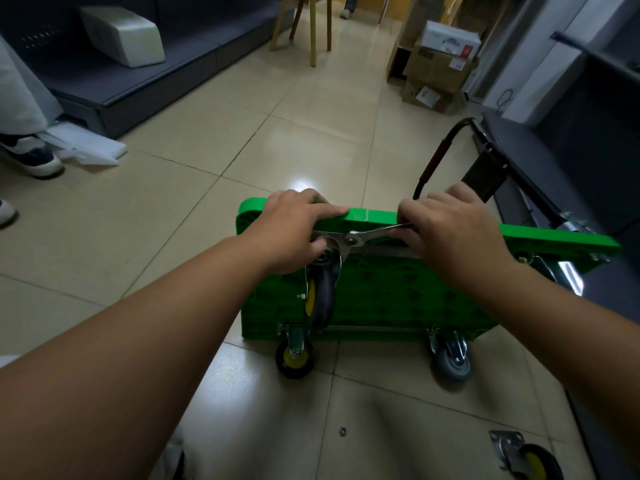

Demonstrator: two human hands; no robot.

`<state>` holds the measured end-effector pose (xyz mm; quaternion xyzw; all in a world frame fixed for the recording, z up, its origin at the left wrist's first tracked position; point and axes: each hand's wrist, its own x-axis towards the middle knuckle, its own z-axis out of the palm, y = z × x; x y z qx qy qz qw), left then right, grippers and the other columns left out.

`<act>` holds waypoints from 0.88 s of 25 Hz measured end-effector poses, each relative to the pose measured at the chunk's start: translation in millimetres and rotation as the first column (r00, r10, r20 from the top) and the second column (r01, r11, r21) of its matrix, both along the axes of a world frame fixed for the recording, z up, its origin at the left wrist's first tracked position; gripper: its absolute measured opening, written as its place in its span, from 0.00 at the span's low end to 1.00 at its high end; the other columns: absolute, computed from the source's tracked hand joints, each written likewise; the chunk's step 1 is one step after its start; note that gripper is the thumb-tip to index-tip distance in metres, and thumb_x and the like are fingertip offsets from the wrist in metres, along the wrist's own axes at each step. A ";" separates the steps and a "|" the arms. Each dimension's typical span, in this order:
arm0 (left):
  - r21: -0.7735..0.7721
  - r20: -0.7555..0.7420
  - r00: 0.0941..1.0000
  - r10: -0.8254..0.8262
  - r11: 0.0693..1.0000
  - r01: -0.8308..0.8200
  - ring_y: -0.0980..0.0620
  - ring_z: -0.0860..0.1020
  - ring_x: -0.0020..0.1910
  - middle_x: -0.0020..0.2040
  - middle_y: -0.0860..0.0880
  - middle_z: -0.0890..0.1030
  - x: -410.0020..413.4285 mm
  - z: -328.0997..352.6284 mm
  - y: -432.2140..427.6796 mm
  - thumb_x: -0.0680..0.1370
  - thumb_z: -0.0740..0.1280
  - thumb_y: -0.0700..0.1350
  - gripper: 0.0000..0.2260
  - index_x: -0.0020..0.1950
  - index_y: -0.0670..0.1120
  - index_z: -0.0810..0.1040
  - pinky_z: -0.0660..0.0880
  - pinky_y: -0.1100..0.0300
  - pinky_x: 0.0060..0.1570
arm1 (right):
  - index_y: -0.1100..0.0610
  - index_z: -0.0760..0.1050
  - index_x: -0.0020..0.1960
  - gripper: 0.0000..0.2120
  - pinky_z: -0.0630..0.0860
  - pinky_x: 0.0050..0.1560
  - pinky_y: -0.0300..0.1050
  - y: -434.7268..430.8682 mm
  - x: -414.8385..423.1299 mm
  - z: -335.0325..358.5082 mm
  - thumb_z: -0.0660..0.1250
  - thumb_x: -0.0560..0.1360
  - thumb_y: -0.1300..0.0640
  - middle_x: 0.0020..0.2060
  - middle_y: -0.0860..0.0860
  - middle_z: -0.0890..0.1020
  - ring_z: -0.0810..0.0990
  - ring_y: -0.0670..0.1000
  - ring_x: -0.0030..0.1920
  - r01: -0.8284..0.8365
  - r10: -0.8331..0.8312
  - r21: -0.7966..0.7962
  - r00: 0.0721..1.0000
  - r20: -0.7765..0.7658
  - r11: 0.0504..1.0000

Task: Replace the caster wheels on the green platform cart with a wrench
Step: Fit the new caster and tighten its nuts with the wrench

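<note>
The green platform cart (398, 299) stands on its long edge on the tiled floor (194, 140), ribbed underside facing the camera, its long axis running left to right and its black handle (434, 161) folded out behind its upper right. Along the cart's bottom edge sit two casters — a yellow-hubbed caster (295, 358) at the lower left and a grey caster (452, 358) at the lower right.

At the cart's upper left corner, a caster wheel (320, 299) hangs downward from its metal mounting plate. The left hand (294, 230) is closed over the cart's top edge and that plate, fingers curled across the rim. The right hand (446, 230) grips the handle end of the wrench (367, 235), which lies nearly level along the cart's top edge, head pointing left onto a bolt at the plate.

In front of the cart's lower right, a loose caster (526, 459) lies on the floor, and a small washer (343, 431) lies apart from it.
</note>
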<state>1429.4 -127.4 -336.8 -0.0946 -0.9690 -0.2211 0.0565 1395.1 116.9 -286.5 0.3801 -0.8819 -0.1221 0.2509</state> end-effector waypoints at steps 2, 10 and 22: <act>-0.002 0.001 1.000 0.002 1.000 -0.002 0.50 0.66 0.68 0.69 0.55 0.71 -0.3 0.5 -0.3 0.80 0.66 0.49 0.26 0.77 0.64 0.65 0.57 0.52 0.69 | 0.56 0.76 0.43 0.12 0.69 0.45 0.50 -7.4 -5.0 2.8 0.73 0.75 0.49 0.33 0.53 0.81 0.77 0.56 0.34 0.013 -0.011 0.055 0.999 -0.038 0.998; -0.002 -0.019 1.000 0.005 1.000 -0.005 0.50 0.67 0.67 0.68 0.54 0.72 0.3 0.8 1.1 0.80 0.66 0.49 0.26 0.77 0.63 0.66 0.57 0.52 0.69 | 0.56 0.75 0.40 0.14 0.67 0.41 0.47 -3.3 -10.2 -7.5 0.74 0.73 0.47 0.30 0.54 0.80 0.76 0.55 0.30 0.082 -0.082 0.024 0.997 0.012 0.996; -0.030 -0.066 0.998 0.024 0.999 -0.026 0.49 0.64 0.70 0.72 0.54 0.70 -1.8 -5.7 5.8 0.79 0.67 0.50 0.27 0.78 0.62 0.66 0.53 0.54 0.71 | 0.57 0.75 0.39 0.14 0.72 0.32 0.35 -45.9 37.1 -158.7 0.68 0.79 0.50 0.28 0.45 0.81 0.80 0.41 0.30 0.823 0.259 -0.537 0.487 0.834 0.184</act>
